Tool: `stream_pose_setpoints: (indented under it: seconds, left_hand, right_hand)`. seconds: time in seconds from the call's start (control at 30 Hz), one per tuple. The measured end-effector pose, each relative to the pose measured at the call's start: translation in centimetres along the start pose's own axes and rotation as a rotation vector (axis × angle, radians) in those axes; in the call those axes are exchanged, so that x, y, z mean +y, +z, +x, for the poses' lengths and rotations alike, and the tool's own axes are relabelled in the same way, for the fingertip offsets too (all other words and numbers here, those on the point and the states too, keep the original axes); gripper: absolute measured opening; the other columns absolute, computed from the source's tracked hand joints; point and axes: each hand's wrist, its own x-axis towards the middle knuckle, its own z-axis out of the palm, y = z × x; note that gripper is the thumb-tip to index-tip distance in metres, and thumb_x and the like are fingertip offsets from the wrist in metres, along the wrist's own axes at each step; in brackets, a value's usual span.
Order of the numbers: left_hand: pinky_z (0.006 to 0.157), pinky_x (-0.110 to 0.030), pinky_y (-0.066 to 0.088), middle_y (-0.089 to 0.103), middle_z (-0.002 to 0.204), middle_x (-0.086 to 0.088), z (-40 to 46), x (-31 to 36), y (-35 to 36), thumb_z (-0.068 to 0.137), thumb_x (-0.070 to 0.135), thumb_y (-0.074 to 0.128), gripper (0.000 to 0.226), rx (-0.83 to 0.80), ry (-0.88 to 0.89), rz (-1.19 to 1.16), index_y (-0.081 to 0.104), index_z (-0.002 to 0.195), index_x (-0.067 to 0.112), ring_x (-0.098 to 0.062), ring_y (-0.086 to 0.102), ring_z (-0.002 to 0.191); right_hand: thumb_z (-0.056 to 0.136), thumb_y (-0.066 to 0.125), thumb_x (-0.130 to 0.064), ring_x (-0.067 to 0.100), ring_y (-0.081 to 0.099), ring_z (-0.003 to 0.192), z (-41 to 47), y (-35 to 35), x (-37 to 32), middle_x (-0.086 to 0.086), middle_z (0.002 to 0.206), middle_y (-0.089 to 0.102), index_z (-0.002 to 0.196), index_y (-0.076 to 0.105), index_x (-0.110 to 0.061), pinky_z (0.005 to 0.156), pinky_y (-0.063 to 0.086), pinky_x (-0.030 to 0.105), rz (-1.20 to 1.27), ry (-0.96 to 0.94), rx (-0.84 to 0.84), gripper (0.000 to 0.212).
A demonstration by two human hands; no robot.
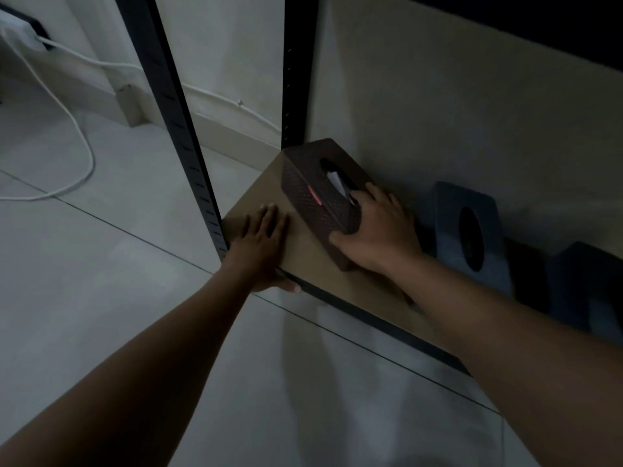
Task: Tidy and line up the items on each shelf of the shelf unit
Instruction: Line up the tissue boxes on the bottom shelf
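Bottom shelf [303, 261], approx. mid-job: 1 of 3 tissue boxes is being handled. The right hand [377, 234] grips the dark dotted box [320, 197] at the shelf's left end, fingers wrapped over its near corner; it sits skewed to the edge. The left hand [261, 244] lies flat on the board, fingers spread, thumb under the rim. The blue box [468, 230] and another dark box [586, 291] look unaligned. All look like cardboard w/ oval slots; board looks smooth, frame looks metal.
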Motion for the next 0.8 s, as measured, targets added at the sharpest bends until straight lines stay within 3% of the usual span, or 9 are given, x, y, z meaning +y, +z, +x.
stream_pose_setpoints:
  seconds: [0.17,0.37,0.43,0.6,0.8]
  left_hand:
    - [0.122,-0.051,-0.012,-0.025,0.164,-0.013,0.0,0.1,-0.1,0.057,0.088,0.067,0.15,0.005,-0.007,0.008,-0.02,0.157,0.019,-0.03,-0.024,0.151]
    - [0.122,-0.051,-0.011,-0.023,0.165,-0.013,-0.1,0.1,-0.1,0.059,0.089,0.065,0.148,0.026,0.002,0.017,-0.02,0.157,0.017,-0.031,-0.022,0.151]
    - [0.122,-0.051,-0.011,-0.023,0.165,-0.013,0.0,0.0,0.0,0.058,0.09,0.064,0.148,0.027,0.001,0.016,-0.019,0.158,0.018,-0.031,-0.022,0.152]
    - [0.123,-0.052,-0.009,-0.024,0.164,-0.013,0.0,-0.1,-0.1,0.057,0.089,0.065,0.148,0.019,0.001,0.016,-0.018,0.158,0.018,-0.03,-0.023,0.151]
    - [0.124,-0.054,-0.004,-0.023,0.165,-0.011,0.1,-0.1,0.0,0.056,0.088,0.068,0.149,0.023,-0.012,0.006,-0.017,0.158,0.021,-0.03,-0.022,0.152]
  right_hand:
    - [0.081,0.071,-0.063,0.033,0.01,0.154,-0.1,1.8,-0.2,0.014,0.168,0.006,0.161,0.003,-0.007,0.12,0.021,0.058,-0.063,0.177,0.028,0.118]
    - [0.084,0.077,-0.047,0.025,-0.01,0.156,1.7,0.7,1.3,0.006,0.17,-0.008,0.162,-0.004,-0.011,0.126,0.008,0.054,-0.039,0.076,-0.086,0.119]
    - [0.087,0.075,-0.044,0.027,-0.01,0.156,2.2,0.2,1.4,0.005,0.17,-0.006,0.162,-0.003,-0.013,0.125,0.007,0.054,-0.152,0.082,-0.097,0.113]
    - [0.087,0.074,-0.044,0.036,0.021,0.147,1.3,0.8,0.7,0.013,0.161,0.024,0.16,0.02,-0.011,0.115,0.03,0.053,-0.321,0.12,0.074,0.097]
    - [0.093,0.07,-0.036,0.032,0.019,0.15,1.6,1.3,1.5,0.01,0.168,0.015,0.161,0.019,-0.011,0.117,0.028,0.048,-0.301,0.089,0.106,0.088]
